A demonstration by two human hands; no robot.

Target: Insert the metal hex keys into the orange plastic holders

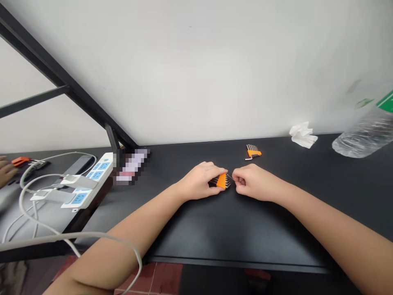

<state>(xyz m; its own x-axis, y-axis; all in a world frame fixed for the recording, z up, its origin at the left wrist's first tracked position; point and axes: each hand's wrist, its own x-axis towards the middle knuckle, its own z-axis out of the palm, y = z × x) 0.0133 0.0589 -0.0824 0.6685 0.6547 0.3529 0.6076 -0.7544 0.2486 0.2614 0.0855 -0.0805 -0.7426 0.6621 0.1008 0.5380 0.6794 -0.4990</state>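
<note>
Fingers of your left hand (pixel 199 181) are gripping the orange hex-key holder (pixel 221 181), mostly filled, over the surface (pixel 239 229), while your right hand (pixel 257 182) is pinching one thin key (pixel 230 177), seemingly not fully seated.

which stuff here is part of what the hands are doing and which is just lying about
In use:
orange key holder, in the left hand
thin metal key, at the right hand's fingers
probably the second orange set, untouched

Just lying about:
crumpled tissue
plastic bottle
power strip
white cable
</note>
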